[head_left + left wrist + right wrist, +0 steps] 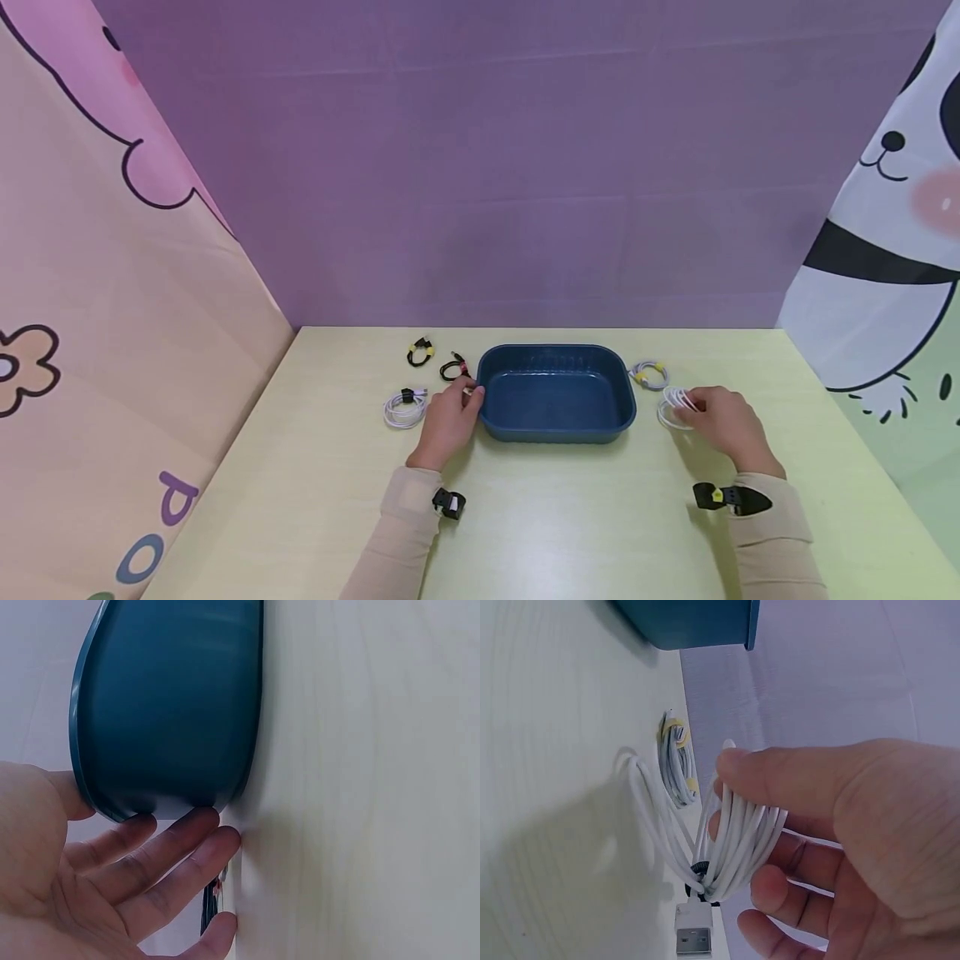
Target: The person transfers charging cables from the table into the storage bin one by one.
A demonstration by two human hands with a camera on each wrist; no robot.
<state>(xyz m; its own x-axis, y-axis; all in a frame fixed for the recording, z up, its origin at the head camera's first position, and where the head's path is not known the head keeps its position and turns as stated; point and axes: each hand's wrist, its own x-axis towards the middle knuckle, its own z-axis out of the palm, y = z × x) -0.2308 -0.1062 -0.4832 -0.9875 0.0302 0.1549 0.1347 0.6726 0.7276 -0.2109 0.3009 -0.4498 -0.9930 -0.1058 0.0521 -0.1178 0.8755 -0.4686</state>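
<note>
A blue basin (557, 435) stands on the table. At its left end my left hand (447, 423) holds the rim, the thumb at the edge and several fingertips against the outer wall (172, 712) in the left wrist view. On the right, my right hand (723, 423) pinches a coiled white cable (672, 417) between thumb and fingers. The right wrist view shows this coil (739, 840) partly lifted from the tabletop, with a black tie and a USB plug (694, 934) at its lower end.
A whitish cable with yellow ties (654, 377) lies right of the basin. Left of it are a black cable with yellow ties (420, 353), a black cable with a red tie (452, 367) and a white coil with a black tie (403, 412). A purple backdrop (480, 167) rises behind.
</note>
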